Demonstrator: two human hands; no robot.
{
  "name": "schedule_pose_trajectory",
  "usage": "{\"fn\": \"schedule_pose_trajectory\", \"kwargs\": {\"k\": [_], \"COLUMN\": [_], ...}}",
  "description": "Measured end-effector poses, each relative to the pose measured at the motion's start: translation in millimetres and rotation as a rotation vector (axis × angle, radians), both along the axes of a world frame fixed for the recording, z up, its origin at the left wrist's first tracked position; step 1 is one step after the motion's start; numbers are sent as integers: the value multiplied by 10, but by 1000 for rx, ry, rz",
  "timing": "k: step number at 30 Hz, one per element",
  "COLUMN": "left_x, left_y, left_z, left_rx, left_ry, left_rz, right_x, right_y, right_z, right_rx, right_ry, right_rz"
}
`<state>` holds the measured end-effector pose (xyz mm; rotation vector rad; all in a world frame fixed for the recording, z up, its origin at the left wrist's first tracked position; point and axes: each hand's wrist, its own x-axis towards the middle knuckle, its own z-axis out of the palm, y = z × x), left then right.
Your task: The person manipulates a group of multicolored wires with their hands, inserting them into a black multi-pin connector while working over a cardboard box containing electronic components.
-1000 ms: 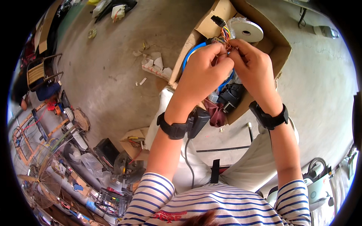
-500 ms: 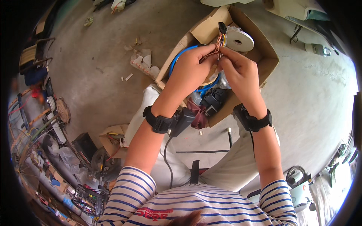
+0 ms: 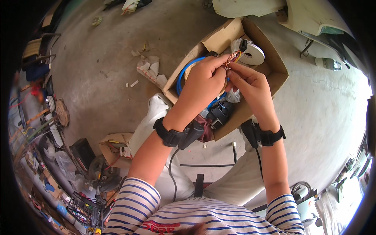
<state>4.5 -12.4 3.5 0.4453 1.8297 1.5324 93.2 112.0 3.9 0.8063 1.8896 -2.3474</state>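
Concrete floor (image 3: pixel 313 98) stretches left and right of an open, high-sided cardboard box (image 3: pixel 224 36) that hems in the working room. Inside, a blue coil (image 3: pixel 179 81) curves at left and a white reel (image 3: pixel 256 57) sits far right, both crowding close. Above, the left hand (image 3: pixel 209 78) and right hand (image 3: pixel 250 83) together pinch a bundle of coloured wires (image 3: pixel 236 57), its small black connector (image 3: pixel 243 45) overlapping the reel.

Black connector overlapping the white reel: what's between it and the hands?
Head view: coloured wires run from the black connector to the left hand and right hand.
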Motion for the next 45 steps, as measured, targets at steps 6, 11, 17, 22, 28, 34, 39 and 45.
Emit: {"fn": "schedule_pose_trajectory", "kwargs": {"k": [6,11,17,22,28,34,39,45], "left_x": [-1,-5,-22,-20,-8,-48,-104,-127], "left_y": [-30,-14,-24,-16,-34,-43,-77,-85], "left_z": [-17,-107,-50,-10,-86,-9,-42,0], "left_rx": [-55,-49,-88,-101,-88,-155,-64,42], "left_ry": [57,272,125,206,405,120,-262,-520], "left_rz": [-48,-67,-80,-98,-31,-91,-35,-3], "right_x": [-5,-24,-37,-32,-19,0,-7,-9], "right_y": [-107,-151,-120,-92,-111,-78,-95,-84], "right_z": [-129,-118,-58,-55,-16,-67,-49,-70], "right_rx": [150,473,749,758,838,1071,1071,1095], "right_ry": [14,44,89,66,29,164,174,193], "right_rz": [-89,-108,-63,-57,-2,94,90,70]}}
